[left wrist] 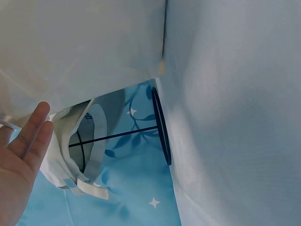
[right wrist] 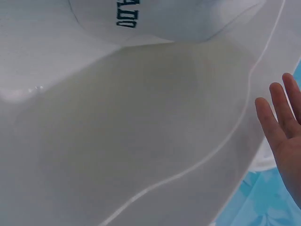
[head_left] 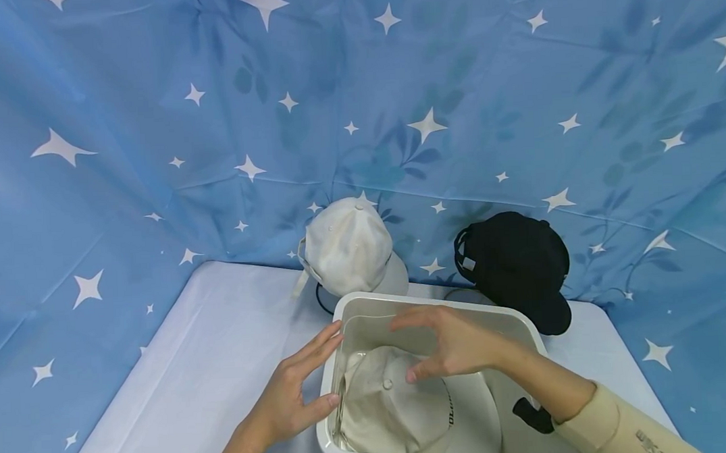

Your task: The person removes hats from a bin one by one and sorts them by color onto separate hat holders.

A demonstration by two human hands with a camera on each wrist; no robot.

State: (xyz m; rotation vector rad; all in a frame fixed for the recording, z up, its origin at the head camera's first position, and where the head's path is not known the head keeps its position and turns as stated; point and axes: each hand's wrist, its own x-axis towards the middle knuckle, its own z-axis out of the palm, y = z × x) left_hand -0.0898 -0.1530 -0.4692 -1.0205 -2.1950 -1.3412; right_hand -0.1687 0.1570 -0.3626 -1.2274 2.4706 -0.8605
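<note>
A beige baseball cap (head_left: 385,401) with dark lettering lies crown up inside a white plastic bin (head_left: 329,427). My left hand (head_left: 288,395) is at the bin's left side, fingers extended along the rim; whether they touch it I cannot tell. In the left wrist view, the fingers (left wrist: 35,134) of that hand appear straight beside the pale bin wall. Over the bin hovers my right hand (head_left: 453,341), thumb and fingers spread above the cap, holding nothing. The cap's lettered front and brim show in the right wrist view, with my right fingers (right wrist: 277,113) straight.
Behind the bin, a white cap (head_left: 348,244) sits on a black wire stand (left wrist: 161,127). To its right is a black cap (head_left: 516,260). A white-covered table (head_left: 222,354) bears everything, with a blue star-patterned curtain (head_left: 152,127) behind. A small black object (head_left: 532,415) shows beside my right sleeve.
</note>
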